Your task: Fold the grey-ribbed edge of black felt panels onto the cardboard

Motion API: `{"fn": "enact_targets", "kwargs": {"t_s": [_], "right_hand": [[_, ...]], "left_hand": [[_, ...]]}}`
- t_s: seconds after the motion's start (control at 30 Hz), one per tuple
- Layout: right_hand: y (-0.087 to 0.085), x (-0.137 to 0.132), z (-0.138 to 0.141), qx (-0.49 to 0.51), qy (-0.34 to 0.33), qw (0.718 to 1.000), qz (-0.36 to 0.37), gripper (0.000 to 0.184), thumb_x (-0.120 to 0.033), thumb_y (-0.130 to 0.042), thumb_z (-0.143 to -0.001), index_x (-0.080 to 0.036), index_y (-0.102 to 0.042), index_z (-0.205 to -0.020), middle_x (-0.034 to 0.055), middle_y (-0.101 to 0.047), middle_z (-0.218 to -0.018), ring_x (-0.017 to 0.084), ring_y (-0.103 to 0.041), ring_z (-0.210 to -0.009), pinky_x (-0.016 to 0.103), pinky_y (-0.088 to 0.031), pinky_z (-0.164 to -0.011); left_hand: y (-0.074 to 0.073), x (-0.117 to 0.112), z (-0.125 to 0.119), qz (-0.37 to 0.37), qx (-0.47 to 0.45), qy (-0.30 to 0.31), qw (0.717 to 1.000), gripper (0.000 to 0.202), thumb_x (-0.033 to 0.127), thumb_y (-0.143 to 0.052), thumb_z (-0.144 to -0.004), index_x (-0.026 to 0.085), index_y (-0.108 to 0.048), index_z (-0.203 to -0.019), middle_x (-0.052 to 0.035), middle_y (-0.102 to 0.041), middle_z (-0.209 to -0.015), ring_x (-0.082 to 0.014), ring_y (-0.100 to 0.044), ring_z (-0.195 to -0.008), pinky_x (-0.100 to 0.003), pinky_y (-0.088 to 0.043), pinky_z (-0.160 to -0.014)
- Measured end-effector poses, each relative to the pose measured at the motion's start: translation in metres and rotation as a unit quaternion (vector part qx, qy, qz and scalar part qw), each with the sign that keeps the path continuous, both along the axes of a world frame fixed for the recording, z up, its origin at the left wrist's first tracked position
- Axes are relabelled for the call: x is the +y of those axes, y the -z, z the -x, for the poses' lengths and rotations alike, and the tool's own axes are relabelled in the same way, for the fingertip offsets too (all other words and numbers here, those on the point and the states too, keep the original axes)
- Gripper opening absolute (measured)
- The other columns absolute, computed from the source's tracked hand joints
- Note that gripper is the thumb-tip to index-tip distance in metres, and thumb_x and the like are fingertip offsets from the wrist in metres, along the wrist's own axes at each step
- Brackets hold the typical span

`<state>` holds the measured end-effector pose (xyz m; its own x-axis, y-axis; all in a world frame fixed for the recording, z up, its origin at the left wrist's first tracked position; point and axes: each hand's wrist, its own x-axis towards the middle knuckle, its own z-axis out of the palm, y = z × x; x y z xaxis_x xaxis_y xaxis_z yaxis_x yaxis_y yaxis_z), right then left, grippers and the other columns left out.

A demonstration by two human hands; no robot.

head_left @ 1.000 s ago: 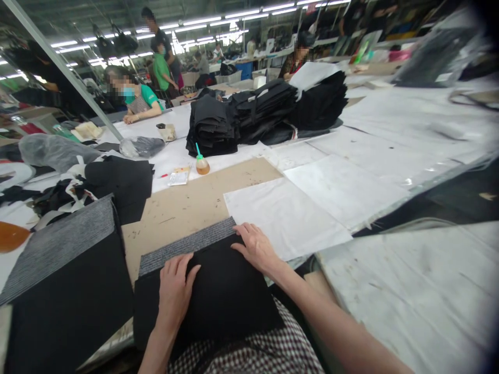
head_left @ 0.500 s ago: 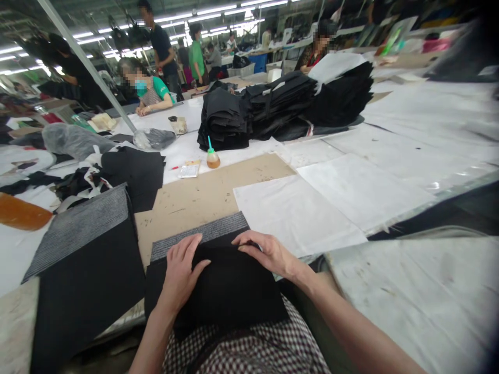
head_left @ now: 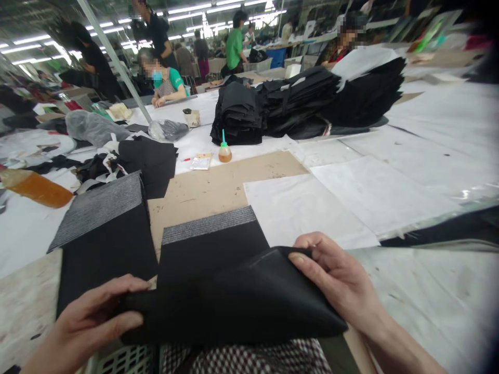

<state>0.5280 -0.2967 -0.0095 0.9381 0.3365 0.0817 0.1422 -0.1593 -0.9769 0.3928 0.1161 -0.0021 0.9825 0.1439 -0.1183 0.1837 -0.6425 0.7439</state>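
Observation:
A black fabric piece [head_left: 234, 306] is raised in front of my checked apron and bowed between both hands. My left hand [head_left: 93, 317] grips its left edge, thumb on the near face and fingers behind. At the upper right corner my right hand [head_left: 339, 280] pinches it between thumb and fingers, and the cloth folds there. Just beyond lies another black panel [head_left: 206, 257] with a grey ribbed strip [head_left: 210, 223] along its far edge; the lifted piece hides its near part. To the left sits a similar black panel [head_left: 105, 272] with a wider grey ribbed band [head_left: 103, 208].
Brown board [head_left: 230, 179] and white sheets [head_left: 307, 202] cover the table. A small bottle with a green nozzle [head_left: 225, 152] stands near black fabric stacks [head_left: 300, 101]. An amber bottle [head_left: 39, 187] lies at left. Co-workers [head_left: 167, 83] are across the table.
My hands have moved apart and toward me, lifting the black fabric piece off the panel with the ribbed strip. The left hand has gone from resting on the cloth to gripping its edge.

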Motion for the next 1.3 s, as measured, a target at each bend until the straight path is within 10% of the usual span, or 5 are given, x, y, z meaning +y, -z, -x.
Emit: {"fn": "enact_targets", "kwargs": {"t_s": [0.23, 0.33, 0.57, 0.93, 1.3], "right_hand": [[0.094, 0.014, -0.063, -0.166, -0.079, 0.953, 0.242, 0.020, -0.035, -0.052, -0.098, -0.024, -0.057, -0.114, 0.0024, -0.070, -0.098, 0.020, -0.069, -0.087, 0.034, -0.056, -0.080], [0.104, 0.022, -0.073, -0.273, -0.041, 0.899, 0.339, 0.031, -0.028, -0.055, -0.096, -0.020, -0.054, -0.126, 0.0114, -0.065, -0.113, 0.028, -0.063, -0.104, 0.043, -0.055, -0.086], [0.082, 0.058, -0.036, -0.347, -0.147, 0.854, 0.360, 0.036, -0.018, -0.047, -0.098, -0.018, -0.051, -0.134, 0.0111, -0.060, -0.120, 0.026, -0.056, -0.108, 0.042, -0.052, -0.093], [0.115, 0.032, -0.023, -0.359, -0.224, 0.843, 0.332, 0.071, -0.049, -0.070, -0.085, -0.021, -0.044, -0.145, 0.0114, -0.047, -0.147, 0.037, -0.028, -0.141, 0.059, -0.036, -0.109], [0.121, 0.039, -0.015, -0.386, -0.213, 0.820, 0.364, 0.084, 0.006, -0.048, -0.073, -0.021, -0.034, -0.151, 0.0084, -0.043, -0.151, 0.033, -0.030, -0.142, 0.054, -0.037, -0.109]], "left_hand": [[0.078, -0.024, -0.055, -0.086, -0.007, -0.009, 0.996, 0.049, 0.051, -0.066, -0.083, 0.027, -0.060, -0.125, -0.0044, -0.067, -0.124, -0.0258, -0.063, -0.116, -0.041, -0.052, -0.100], [0.106, -0.031, -0.059, -0.180, -0.025, 0.012, 0.983, 0.045, 0.047, -0.058, -0.089, 0.028, -0.056, -0.130, -0.0047, -0.065, -0.125, -0.0244, -0.063, -0.113, -0.040, -0.051, -0.099], [0.080, -0.057, -0.072, -0.391, -0.084, 0.079, 0.913, 0.045, 0.029, -0.055, -0.092, 0.025, -0.050, -0.136, -0.0122, -0.054, -0.135, -0.0331, -0.050, -0.121, -0.052, -0.046, -0.096], [0.059, -0.078, -0.067, -0.304, -0.067, 0.323, 0.894, 0.043, 0.038, -0.054, -0.096, 0.029, -0.049, -0.137, -0.0073, -0.053, -0.138, -0.0250, -0.049, -0.123, -0.043, -0.041, -0.104], [0.114, -0.066, -0.002, -0.408, -0.090, 0.301, 0.857, 0.037, 0.003, -0.047, -0.089, 0.021, -0.062, -0.117, -0.0081, -0.063, -0.119, -0.0233, -0.058, -0.106, -0.041, -0.044, -0.095]]}}
